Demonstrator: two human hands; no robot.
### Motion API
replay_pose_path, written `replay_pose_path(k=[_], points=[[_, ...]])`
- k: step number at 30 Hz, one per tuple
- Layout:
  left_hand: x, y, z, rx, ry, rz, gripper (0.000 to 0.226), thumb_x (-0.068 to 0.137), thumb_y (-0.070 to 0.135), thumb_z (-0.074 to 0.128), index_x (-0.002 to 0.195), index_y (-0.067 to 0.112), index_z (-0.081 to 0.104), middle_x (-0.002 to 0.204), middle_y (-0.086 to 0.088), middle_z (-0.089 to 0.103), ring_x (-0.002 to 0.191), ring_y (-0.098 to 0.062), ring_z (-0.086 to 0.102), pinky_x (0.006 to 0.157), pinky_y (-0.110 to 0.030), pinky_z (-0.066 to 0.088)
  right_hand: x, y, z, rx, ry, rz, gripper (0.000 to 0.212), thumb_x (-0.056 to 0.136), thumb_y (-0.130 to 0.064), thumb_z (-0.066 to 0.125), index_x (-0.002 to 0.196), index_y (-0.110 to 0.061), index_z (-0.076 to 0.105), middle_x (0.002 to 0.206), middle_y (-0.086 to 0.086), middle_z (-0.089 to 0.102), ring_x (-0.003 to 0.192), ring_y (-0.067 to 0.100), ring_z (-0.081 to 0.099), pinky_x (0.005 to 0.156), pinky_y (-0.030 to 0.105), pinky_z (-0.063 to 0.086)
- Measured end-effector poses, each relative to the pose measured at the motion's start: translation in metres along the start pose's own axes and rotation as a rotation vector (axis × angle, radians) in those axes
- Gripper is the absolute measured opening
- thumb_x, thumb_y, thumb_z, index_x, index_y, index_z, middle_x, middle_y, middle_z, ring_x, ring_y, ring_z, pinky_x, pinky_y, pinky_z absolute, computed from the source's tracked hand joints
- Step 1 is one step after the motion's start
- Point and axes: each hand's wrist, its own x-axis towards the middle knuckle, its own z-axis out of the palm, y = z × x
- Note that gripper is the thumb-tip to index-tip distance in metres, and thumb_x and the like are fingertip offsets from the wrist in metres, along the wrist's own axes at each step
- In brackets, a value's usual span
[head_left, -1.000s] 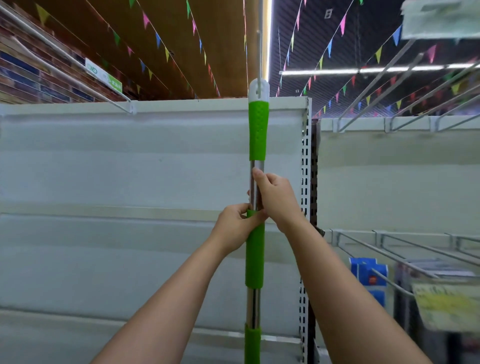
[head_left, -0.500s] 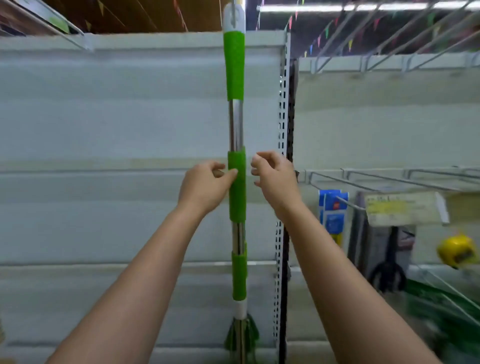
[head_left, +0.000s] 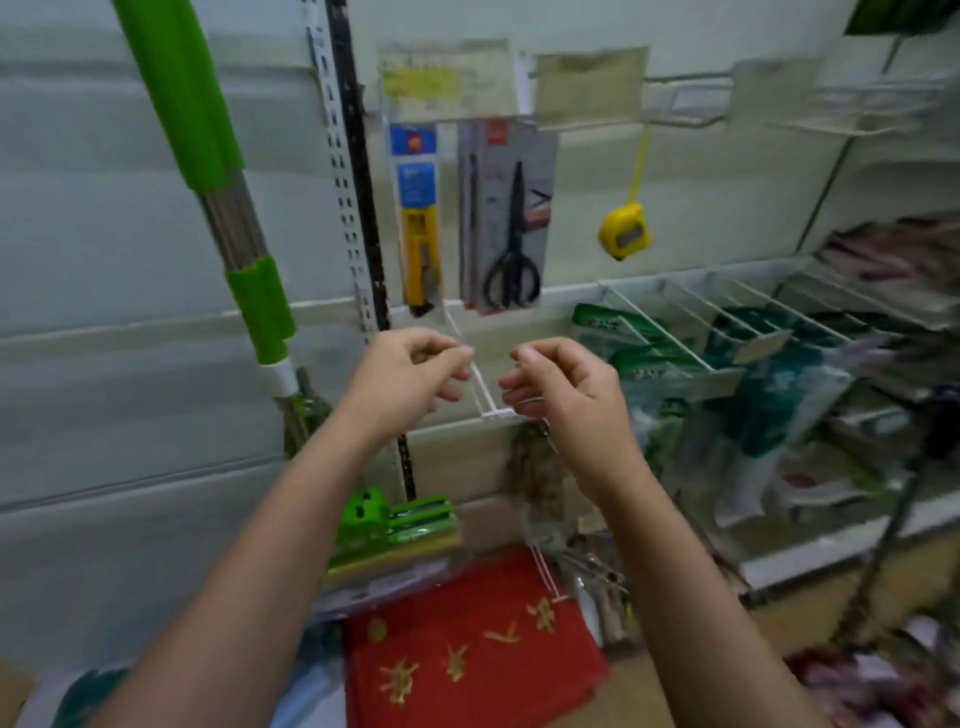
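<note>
A mop with a green and steel handle (head_left: 244, 249) hangs slanted against the white shelf panel at the left, its green head (head_left: 306, 410) low beside the slotted upright. My left hand (head_left: 410, 374) and my right hand (head_left: 566, 387) hover side by side in front of the shelf, right of the mop and apart from it. Both have loosely curled fingers and hold nothing. A bare white wire hook (head_left: 480, 387) juts out between them, close to my left fingertips.
Packaged black scissors (head_left: 511, 239), a yellow utility knife pack (head_left: 418, 223) and a yellow tape measure (head_left: 623, 231) hang above the hands. Wire racks with green packets (head_left: 670, 338) fill the right. Green sponge mop heads (head_left: 395, 525) and a red sheet (head_left: 467, 639) lie below.
Both hands have let go of the mop handle and shifted right of it. The view has swung down and right, bringing the hanging tools and lower shelves into sight.
</note>
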Motion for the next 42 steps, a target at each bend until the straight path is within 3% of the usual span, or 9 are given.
replay_pose_path(k=[3,9,15,19,23,28,35,38,42], points=[[-0.023,0.017,0.078,-0.095,-0.065,-0.002,0.018,0.089,0.017,0.057,0.072,0.023,0.057,0.068,0.005,0.064,0.043,0.002,0.059,0.048,-0.017,0.043,-0.036,0.008,-0.076,-0.020,0.072,0.050,0.021,0.093,-0.011,0.050,0.074,-0.016,0.058,0.069,0.006,0.062,0.061,0.009,0.058,0.059,0.017,0.048],[-0.070,0.048,0.267,-0.183,-0.285,-0.053,0.019,0.089,0.016,0.057,0.071,0.022,0.060,0.067,0.004,0.065,0.043,0.001,0.058,0.045,-0.016,0.043,-0.116,0.023,-0.261,-0.156,0.266,0.223,0.020,0.093,-0.015,0.051,0.074,-0.017,0.059,0.067,0.001,0.062,0.058,0.006,0.057,0.060,0.021,0.047],[-0.095,0.097,0.427,-0.162,-0.520,-0.034,0.018,0.089,0.018,0.058,0.072,0.022,0.063,0.074,-0.003,0.067,0.062,-0.019,0.062,0.052,-0.024,0.041,-0.170,0.024,-0.413,-0.180,0.519,0.320,0.021,0.094,-0.016,0.049,0.075,-0.015,0.057,0.069,0.003,0.059,0.065,0.015,0.055,0.058,0.021,0.047],[-0.102,0.130,0.518,-0.150,-0.668,0.008,0.017,0.089,0.020,0.058,0.073,0.022,0.063,0.073,0.001,0.068,0.065,-0.017,0.063,0.050,-0.019,0.042,-0.182,0.028,-0.492,-0.194,0.627,0.351,0.021,0.093,-0.019,0.050,0.075,-0.017,0.059,0.073,0.006,0.061,0.070,0.018,0.057,0.063,0.026,0.047],[-0.095,0.150,0.603,-0.155,-0.755,0.008,0.016,0.088,0.020,0.060,0.073,0.020,0.064,0.074,-0.004,0.069,0.061,-0.016,0.062,0.047,-0.019,0.041,-0.179,0.033,-0.566,-0.164,0.697,0.375,0.018,0.093,-0.016,0.049,0.078,-0.012,0.059,0.071,0.005,0.059,0.064,0.014,0.055,0.057,0.020,0.047],[-0.066,0.170,0.713,-0.200,-0.789,-0.019,0.015,0.088,0.017,0.059,0.075,0.014,0.065,0.073,-0.007,0.068,0.054,-0.013,0.058,0.051,-0.021,0.042,-0.160,0.048,-0.668,-0.192,0.758,0.418,0.019,0.093,-0.019,0.050,0.077,-0.016,0.059,0.069,0.000,0.060,0.061,0.010,0.057,0.059,0.020,0.049],[-0.017,0.214,0.855,-0.205,-0.824,-0.094,0.018,0.091,0.021,0.055,0.084,0.009,0.066,0.079,-0.007,0.069,0.064,-0.019,0.062,0.064,-0.033,0.047,-0.118,0.060,-0.807,-0.236,0.809,0.506,0.016,0.092,-0.017,0.050,0.080,-0.013,0.060,0.072,0.005,0.062,0.065,0.014,0.057,0.058,0.020,0.047],[-0.002,0.233,0.902,-0.148,-0.854,-0.072,0.020,0.091,0.023,0.054,0.090,0.008,0.067,0.078,-0.002,0.069,0.063,-0.015,0.064,0.065,-0.032,0.051,-0.101,0.066,-0.857,-0.233,0.812,0.522,0.015,0.092,-0.017,0.050,0.083,-0.014,0.060,0.072,0.003,0.062,0.069,0.017,0.058,0.065,0.028,0.048],[0.021,0.244,0.960,-0.119,-0.795,-0.100,0.014,0.091,0.022,0.053,0.090,0.015,0.066,0.079,-0.001,0.069,0.064,-0.013,0.064,0.060,-0.026,0.049,-0.076,0.083,-0.922,-0.215,0.761,0.554,0.017,0.093,-0.018,0.048,0.083,-0.012,0.060,0.073,0.003,0.061,0.067,0.015,0.056,0.063,0.027,0.047]])
